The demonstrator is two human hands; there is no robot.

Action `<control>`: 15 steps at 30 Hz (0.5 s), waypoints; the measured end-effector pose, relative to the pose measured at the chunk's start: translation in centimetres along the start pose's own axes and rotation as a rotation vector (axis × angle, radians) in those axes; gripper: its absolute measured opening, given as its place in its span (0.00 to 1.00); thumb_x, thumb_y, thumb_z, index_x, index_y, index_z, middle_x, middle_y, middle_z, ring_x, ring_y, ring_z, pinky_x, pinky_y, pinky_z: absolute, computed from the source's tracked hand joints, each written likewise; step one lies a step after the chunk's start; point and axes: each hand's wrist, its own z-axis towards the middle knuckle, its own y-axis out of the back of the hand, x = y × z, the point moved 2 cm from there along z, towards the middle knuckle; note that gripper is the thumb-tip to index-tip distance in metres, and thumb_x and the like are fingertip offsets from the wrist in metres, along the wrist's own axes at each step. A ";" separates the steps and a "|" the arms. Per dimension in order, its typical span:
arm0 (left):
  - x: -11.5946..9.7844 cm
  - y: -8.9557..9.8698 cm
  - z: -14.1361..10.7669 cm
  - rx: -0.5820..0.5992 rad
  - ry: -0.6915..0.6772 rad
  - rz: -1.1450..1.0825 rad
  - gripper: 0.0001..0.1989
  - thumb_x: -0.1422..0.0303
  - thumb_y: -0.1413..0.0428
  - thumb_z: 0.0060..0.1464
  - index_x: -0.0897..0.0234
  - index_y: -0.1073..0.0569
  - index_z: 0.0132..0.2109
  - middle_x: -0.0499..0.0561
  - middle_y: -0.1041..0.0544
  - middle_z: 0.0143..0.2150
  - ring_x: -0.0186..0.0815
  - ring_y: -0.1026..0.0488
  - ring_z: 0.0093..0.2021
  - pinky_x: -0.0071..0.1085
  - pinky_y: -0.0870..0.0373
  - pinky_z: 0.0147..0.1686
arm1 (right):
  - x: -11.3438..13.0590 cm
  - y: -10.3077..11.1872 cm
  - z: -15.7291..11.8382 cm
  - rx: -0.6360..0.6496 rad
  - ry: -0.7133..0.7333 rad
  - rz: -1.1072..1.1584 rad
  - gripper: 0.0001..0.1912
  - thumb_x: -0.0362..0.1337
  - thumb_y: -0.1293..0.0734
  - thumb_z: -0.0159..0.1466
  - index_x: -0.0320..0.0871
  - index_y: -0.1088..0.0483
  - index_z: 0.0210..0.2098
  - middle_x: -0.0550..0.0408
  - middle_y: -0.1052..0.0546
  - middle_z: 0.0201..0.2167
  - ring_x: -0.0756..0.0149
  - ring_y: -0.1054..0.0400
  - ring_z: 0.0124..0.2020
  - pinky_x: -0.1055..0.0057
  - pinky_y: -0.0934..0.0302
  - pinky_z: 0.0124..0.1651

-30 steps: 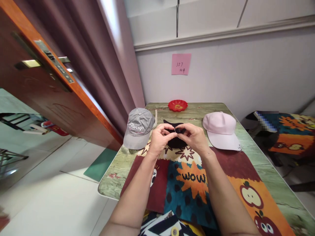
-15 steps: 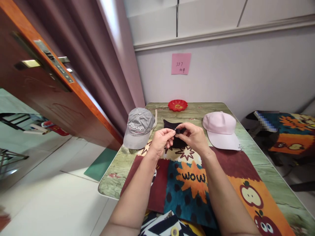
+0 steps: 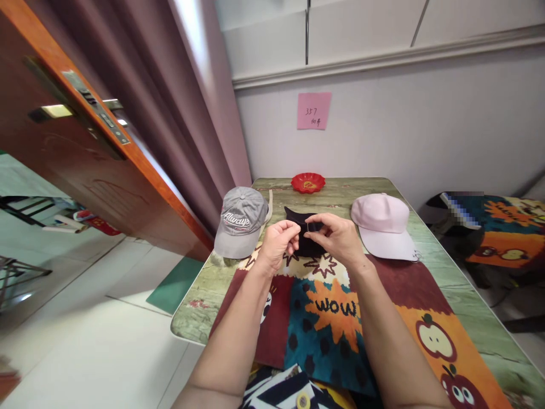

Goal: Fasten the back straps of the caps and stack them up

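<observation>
A black cap [image 3: 309, 247] lies in front of me on the patterned cloth, largely covered by my hands. Its black strap runs between my fingertips, with a small metal buckle [image 3: 307, 227] on it. My left hand [image 3: 280, 241] is closed in a pinch at the strap's left part; the bit inside the fingers is hidden. Thumb and forefinger of my right hand [image 3: 336, 236] pinch the strap beside the buckle. To the left sits a grey cap [image 3: 240, 221] with white lettering; a pink cap [image 3: 381, 221] rests on the right.
A red scalloped dish [image 3: 307, 183] stands at the back of the green wood-patterned table [image 3: 200, 307]. The colourful cloth [image 3: 323, 341] reaches the near edge. A pink note [image 3: 314, 111] is on the wall. On the left are a door [image 3: 106, 165] and a curtain [image 3: 187, 102].
The buckle has shifted slightly right with my right fingers, and the gap between my two hands' fingertips has widened a little. The caps stay put.
</observation>
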 end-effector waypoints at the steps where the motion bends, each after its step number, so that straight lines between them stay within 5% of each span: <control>1: 0.0 -0.1 0.0 0.004 0.006 0.001 0.15 0.60 0.35 0.45 0.66 0.29 0.29 0.45 0.29 0.22 0.24 0.34 0.17 0.19 0.45 0.13 | 0.0 -0.1 0.0 0.000 0.009 0.001 0.10 0.35 0.25 0.59 0.45 0.21 0.41 0.55 0.18 0.35 0.71 0.30 0.23 0.72 0.35 0.32; 7: 0.0 -0.4 -0.2 0.086 0.078 -0.013 0.17 0.57 0.34 0.43 0.66 0.28 0.30 0.45 0.29 0.21 0.24 0.35 0.16 0.20 0.45 0.14 | 0.3 -0.5 0.1 -0.009 0.032 -0.003 0.09 0.34 0.26 0.59 0.45 0.21 0.40 0.55 0.18 0.37 0.71 0.29 0.24 0.73 0.34 0.32; 15: 0.0 -0.6 0.3 -0.061 -0.085 0.109 0.10 0.63 0.39 0.46 0.64 0.30 0.30 0.41 0.33 0.17 0.24 0.39 0.16 0.20 0.47 0.16 | 0.0 -0.4 0.0 -0.032 0.020 -0.099 0.09 0.35 0.25 0.58 0.45 0.21 0.40 0.57 0.18 0.33 0.70 0.29 0.23 0.72 0.35 0.34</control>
